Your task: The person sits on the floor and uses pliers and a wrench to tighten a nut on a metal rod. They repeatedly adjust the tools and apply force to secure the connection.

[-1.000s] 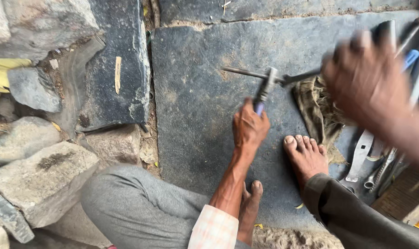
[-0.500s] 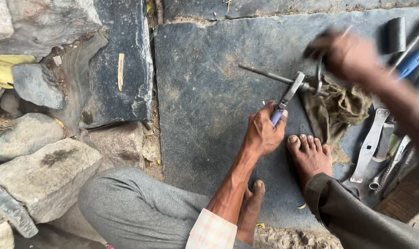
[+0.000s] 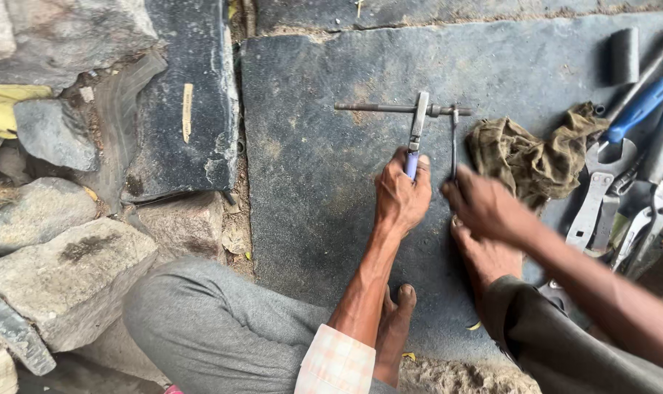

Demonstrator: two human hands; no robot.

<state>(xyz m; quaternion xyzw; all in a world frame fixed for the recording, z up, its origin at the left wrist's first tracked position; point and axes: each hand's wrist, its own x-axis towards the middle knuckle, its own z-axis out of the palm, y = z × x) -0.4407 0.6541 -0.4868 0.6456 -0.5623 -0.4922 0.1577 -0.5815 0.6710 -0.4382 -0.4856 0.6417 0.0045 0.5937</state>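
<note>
A thin metal rod (image 3: 379, 107) lies across a dark stone slab (image 3: 317, 182). My left hand (image 3: 401, 197) grips the blue handle of a wrench (image 3: 417, 135) whose jaws sit on the rod. My right hand (image 3: 484, 208) holds a second thin spanner (image 3: 454, 142) that stands on a nut at the rod's right end. My bare feet rest on the slab just below both hands.
A dirty olive rag (image 3: 536, 157) lies right of the rod. Further right are spanners, pliers (image 3: 598, 204), a blue-handled tool (image 3: 638, 109) and a dark cylinder (image 3: 623, 55). Rough stones (image 3: 61, 270) and a dark slab (image 3: 193, 102) fill the left side.
My right hand came down from the upper right to the spanner beside my left hand. My left hand stayed on the blue-handled wrench on the rod.
</note>
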